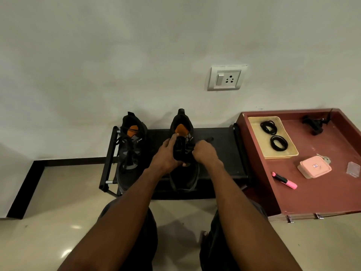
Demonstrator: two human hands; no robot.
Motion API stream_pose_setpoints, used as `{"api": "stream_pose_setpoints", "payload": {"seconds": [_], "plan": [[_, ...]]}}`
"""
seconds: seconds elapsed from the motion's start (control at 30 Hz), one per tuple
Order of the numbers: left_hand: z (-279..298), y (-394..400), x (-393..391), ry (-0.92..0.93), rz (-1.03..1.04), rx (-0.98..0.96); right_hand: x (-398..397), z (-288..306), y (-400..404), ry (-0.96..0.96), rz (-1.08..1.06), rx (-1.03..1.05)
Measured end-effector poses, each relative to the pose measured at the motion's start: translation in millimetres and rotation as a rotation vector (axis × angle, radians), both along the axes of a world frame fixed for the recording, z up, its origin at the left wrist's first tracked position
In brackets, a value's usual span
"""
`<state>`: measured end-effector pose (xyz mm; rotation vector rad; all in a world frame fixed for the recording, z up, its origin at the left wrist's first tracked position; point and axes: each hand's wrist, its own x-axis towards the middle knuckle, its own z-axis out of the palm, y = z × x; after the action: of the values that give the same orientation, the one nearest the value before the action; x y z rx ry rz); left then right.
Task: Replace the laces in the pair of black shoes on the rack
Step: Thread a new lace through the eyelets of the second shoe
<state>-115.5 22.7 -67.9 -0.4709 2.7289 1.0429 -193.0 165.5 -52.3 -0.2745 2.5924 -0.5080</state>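
Note:
Two black shoes with orange insoles stand on a low black rack (220,153) against the wall. The left shoe (130,153) is laced, with loose lace ends over its tongue. Both hands work on the right shoe (184,173). My left hand (166,153) grips its tongue and lacing area from the left, fingers reaching up to the opening. Curled at the right side of the lacing, my right hand (203,152) pinches a black lace there. Two coils of black laces (273,135) lie in a yellow tray (293,153) on the red table.
A dark red table (312,198) stands right of the rack, with a pink box (314,166), a pink marker (284,180), a small clear case (354,169) and a black clamp-like object (315,124). A wall socket (226,78) is above. My knees are below on a glossy tiled floor.

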Motion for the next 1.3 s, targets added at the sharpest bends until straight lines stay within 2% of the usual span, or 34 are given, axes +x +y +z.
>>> {"api": "stream_pose_setpoints", "payload": {"seconds": [0.1, 0.2, 0.27, 0.37, 0.43, 0.63, 1.0, 1.17, 1.23, 1.3], "plan": [[-1, 1, 0, -0.001, -0.006, 0.003, -7, 3, 5, 0.000, -0.082, -0.072], [1, 2, 0, -0.003, 0.000, 0.001, -8, 27, 10, -0.030, -0.322, -0.495], [1, 3, 0, -0.003, 0.008, -0.006, -4, 50, 14, -0.031, -0.397, -0.747], [1, 4, 0, -0.005, 0.010, -0.026, 1, 86, 16, 0.123, -0.426, -0.967], [1, 6, -1, -0.013, 0.009, -0.046, 4, 106, 15, 0.211, -0.400, -1.024], [2, 7, -4, -0.050, -0.002, -0.072, 15, 141, 11, 0.374, -0.306, -1.067], [0, 4, -7, -0.083, -0.021, -0.082, 24, 155, 6, 0.492, -0.229, -1.101], [0, 7, -7, -0.086, -0.054, -0.137, 22, 151, 8, 0.554, -0.224, -1.042], [-1, 10, -5, -0.066, -0.068, -0.177, 10, 137, 18, 0.582, -0.316, -0.949], [-2, 9, -1, -0.037, -0.065, -0.168, -4, 113, 34, 0.601, -0.446, -0.650]]}}
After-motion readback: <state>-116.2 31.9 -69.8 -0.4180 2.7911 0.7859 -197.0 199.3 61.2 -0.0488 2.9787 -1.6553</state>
